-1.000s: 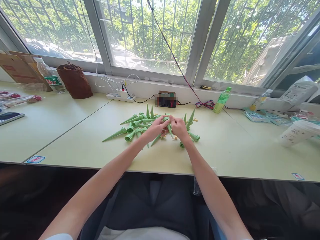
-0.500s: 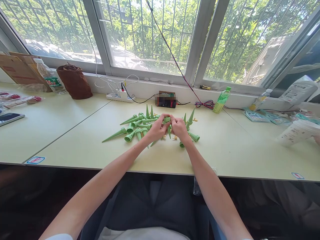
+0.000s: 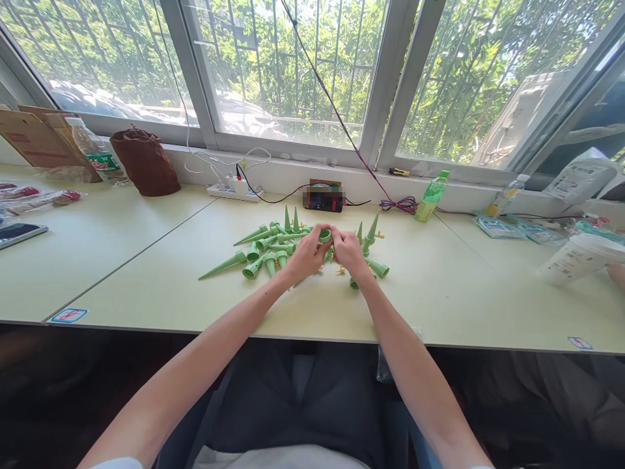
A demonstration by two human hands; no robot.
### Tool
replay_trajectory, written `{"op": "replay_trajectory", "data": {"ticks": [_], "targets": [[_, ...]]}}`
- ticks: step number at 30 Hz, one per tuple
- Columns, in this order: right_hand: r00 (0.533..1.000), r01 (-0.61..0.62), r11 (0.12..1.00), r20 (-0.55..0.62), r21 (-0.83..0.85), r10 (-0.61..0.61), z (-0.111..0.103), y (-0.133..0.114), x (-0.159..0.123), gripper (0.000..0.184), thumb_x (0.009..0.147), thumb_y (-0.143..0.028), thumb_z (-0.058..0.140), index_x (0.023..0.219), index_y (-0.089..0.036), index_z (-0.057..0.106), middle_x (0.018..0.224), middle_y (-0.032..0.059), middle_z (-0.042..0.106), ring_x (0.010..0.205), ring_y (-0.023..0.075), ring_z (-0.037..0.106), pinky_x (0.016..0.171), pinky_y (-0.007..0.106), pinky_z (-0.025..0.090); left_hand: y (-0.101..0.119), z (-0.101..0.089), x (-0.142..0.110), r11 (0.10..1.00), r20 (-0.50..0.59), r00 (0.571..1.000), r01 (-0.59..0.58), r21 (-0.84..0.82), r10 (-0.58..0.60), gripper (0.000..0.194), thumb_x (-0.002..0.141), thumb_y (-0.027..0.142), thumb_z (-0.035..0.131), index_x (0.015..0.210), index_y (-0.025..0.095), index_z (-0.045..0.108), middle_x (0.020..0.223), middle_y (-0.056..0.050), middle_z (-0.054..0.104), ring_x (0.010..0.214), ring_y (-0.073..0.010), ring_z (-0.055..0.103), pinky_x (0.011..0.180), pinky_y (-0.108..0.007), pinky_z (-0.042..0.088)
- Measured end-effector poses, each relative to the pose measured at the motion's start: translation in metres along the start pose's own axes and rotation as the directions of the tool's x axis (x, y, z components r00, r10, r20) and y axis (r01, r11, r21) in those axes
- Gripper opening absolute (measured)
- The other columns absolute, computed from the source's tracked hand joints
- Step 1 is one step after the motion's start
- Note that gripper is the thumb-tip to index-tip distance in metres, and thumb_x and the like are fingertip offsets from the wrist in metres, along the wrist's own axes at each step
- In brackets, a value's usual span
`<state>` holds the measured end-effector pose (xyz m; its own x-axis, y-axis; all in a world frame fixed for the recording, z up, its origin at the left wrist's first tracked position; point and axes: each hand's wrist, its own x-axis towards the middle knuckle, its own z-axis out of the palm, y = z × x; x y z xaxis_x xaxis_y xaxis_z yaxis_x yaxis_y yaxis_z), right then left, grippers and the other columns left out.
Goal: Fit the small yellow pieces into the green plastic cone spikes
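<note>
Between my two hands is a green plastic watering spike (image 3: 325, 236), its round open end facing up toward me. My left hand (image 3: 306, 253) is closed round its left side. My right hand (image 3: 348, 251) presses its closed fingers against the right side of the same spike; whether they also pinch a small part is hidden. Left of my hands lies a loose heap of similar green spikes (image 3: 224, 264), a couple standing point up. By my right hand, another spike (image 3: 372, 232) stands upright with a small yellow valve (image 3: 381, 235) on it. A loose yellow valve (image 3: 340, 270) lies beneath my hands.
Along the window wall are a power strip (image 3: 234, 191), a dark device (image 3: 323, 197), coiled cable (image 3: 398, 204) and a green drink bottle (image 3: 432, 196). A brown bag (image 3: 145, 161) stands left. At right, a person's hand (image 3: 617, 276) is beside a white cup (image 3: 581, 259).
The spike between my hands has tilted, so its open end shows more and its pointed end has gone from sight. My hands stay in nearly the same place.
</note>
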<state>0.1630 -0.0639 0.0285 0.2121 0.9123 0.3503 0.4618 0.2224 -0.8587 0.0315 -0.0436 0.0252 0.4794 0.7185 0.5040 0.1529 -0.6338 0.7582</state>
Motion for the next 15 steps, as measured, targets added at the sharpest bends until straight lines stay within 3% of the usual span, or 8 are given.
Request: {"op": "replay_trajectory", "data": {"ticks": [5, 8, 11, 15], "targets": [[0.997, 0.027, 1.0, -0.071, 0.001, -0.027, 0.0022, 0.0004, 0.0016, 0.055, 0.093, -0.061, 0.032, 0.054, -0.023, 0.035, 0.044, -0.0012, 0.042, 0.048, 0.0143, 0.042, 0.05, 0.027, 0.031, -0.002, 0.0028, 0.0017, 0.995, -0.025, 0.996, 0.082, -0.065, -0.084, 0.038, 0.087, 0.035, 0.058, 0.121, 0.022, 0.047, 0.068, 0.004, 0.053, 0.043, -0.0064, 0.043, 0.047, -0.02, 0.03], [0.993, 0.041, 0.999, -0.112, 0.006, -0.04, 0.0017, -0.0012, 0.0013, 0.056, 0.094, -0.062, 0.029, 0.055, -0.023, 0.035, 0.045, -0.0013, 0.042, 0.049, 0.0143, 0.042, 0.05, 0.027, 0.031, -0.0013, 0.0031, 0.0037, 0.978, -0.079, 0.986, 0.133, -0.16, -0.147, 0.042, 0.081, 0.043, 0.067, 0.111, 0.022, 0.047, 0.079, 0.003, 0.056, 0.042, -0.0038, 0.041, 0.042, -0.019, 0.027], [0.987, 0.071, 0.997, -0.142, -0.002, -0.071, 0.0009, -0.0032, 0.0, 0.055, 0.094, -0.06, 0.03, 0.055, -0.023, 0.034, 0.045, -0.0017, 0.041, 0.05, 0.014, 0.041, 0.051, 0.027, 0.032, 0.0034, -0.0001, 0.0049, 0.921, -0.016, 0.971, 0.223, -0.318, -0.24, 0.047, 0.075, 0.05, 0.072, 0.103, 0.022, 0.047, 0.064, 0.007, 0.051, 0.04, -0.0047, 0.039, 0.04, -0.018, 0.025], [0.983, 0.104, 0.994, -0.148, -0.039, -0.109, 0.0018, -0.0027, -0.0006, 0.054, 0.095, -0.057, 0.033, 0.053, -0.022, 0.031, 0.045, -0.0018, 0.039, 0.05, 0.0135, 0.039, 0.052, 0.027, 0.031, 0.0073, -0.006, 0.0068, 0.798, 0.126, 0.944, 0.327, -0.507, -0.306, 0.046, 0.081, 0.065, 0.056, 0.091, 0.021, 0.045, 0.049, 0.005, 0.049, 0.035, -0.0071, 0.035, 0.037, -0.02, 0.02]]}}
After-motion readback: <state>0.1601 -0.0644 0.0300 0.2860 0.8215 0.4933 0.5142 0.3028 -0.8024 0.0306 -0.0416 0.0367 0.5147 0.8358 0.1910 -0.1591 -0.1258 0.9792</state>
